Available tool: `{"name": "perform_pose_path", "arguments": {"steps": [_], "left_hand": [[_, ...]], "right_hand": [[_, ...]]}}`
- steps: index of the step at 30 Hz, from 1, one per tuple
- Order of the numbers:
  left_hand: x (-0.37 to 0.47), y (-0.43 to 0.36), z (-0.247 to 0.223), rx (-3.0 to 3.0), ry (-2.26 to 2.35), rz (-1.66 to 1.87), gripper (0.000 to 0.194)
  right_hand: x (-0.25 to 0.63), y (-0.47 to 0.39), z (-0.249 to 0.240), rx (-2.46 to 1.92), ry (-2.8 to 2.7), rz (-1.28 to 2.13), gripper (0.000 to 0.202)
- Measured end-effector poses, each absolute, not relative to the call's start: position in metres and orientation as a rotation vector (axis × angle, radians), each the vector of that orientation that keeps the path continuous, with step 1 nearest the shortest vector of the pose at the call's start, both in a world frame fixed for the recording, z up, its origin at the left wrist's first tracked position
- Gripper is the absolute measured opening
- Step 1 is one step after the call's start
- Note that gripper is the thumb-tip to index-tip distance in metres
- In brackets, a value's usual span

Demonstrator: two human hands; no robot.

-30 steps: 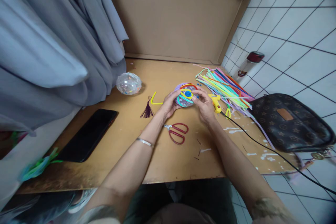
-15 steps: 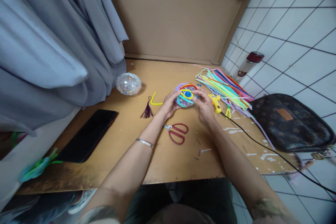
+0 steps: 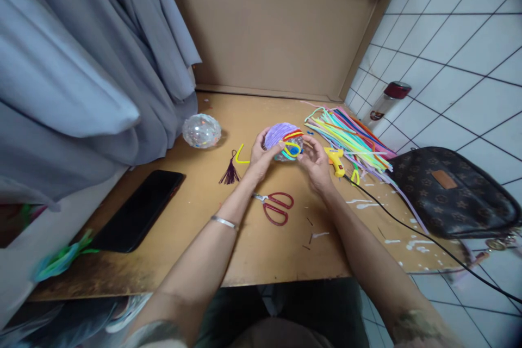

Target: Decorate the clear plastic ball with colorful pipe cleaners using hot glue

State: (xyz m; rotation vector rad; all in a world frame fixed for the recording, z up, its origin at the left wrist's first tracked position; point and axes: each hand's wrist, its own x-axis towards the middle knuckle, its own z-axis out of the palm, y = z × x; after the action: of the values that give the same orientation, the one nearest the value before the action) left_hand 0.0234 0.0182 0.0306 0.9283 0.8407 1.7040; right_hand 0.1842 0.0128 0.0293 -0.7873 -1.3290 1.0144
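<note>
Both hands grasp a decorated ball

The left hand [image 3: 261, 157] wraps the left side of the decorated ball [image 3: 281, 135], its thumb lying across the front. The right hand [image 3: 317, 166] grips the ball's right edge with half-curled fingers and thumb. The ball is over the table [image 3: 281, 258], purple on top, with red, yellow and turquoise bands and a yellow loop [image 3: 287, 144] around a blue disc [image 3: 294, 150].

Nearer the person than the ball lie red-handled scissors [image 3: 267, 197]. Left of the ball are a bent yellow strip [image 3: 241, 161], a dark tassel [image 3: 230, 174] and, farther out, a clear ball [image 3: 202, 131] and a black phone [image 3: 138, 211]. Right of it come a yellow glue gun [image 3: 336, 162], a heap of coloured strips [image 3: 350, 138], a bottle [image 3: 383, 107] and a brown patterned bag [image 3: 452, 196]. Beyond it stands a cardboard panel [image 3: 277, 27].
</note>
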Motion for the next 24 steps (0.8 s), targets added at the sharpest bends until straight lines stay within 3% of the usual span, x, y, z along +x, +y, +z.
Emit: {"name": "perform_pose_path", "arguments": {"steps": [5,16,24], "left_hand": [[0.019,0.011,0.040,1.069,0.907,1.726,0.069],[0.022,0.004,0.044,1.250,0.966,1.579,0.077],[0.020,0.011,0.031,1.385,0.965,1.497,0.094]], "right_hand": [[0.186,0.014,0.030,-0.820,-1.275,0.936,0.046],[0.183,0.012,0.035,-0.822,-1.346,0.928,0.058],[0.185,0.017,0.030,-0.843,-1.318,0.901,0.057]]}}
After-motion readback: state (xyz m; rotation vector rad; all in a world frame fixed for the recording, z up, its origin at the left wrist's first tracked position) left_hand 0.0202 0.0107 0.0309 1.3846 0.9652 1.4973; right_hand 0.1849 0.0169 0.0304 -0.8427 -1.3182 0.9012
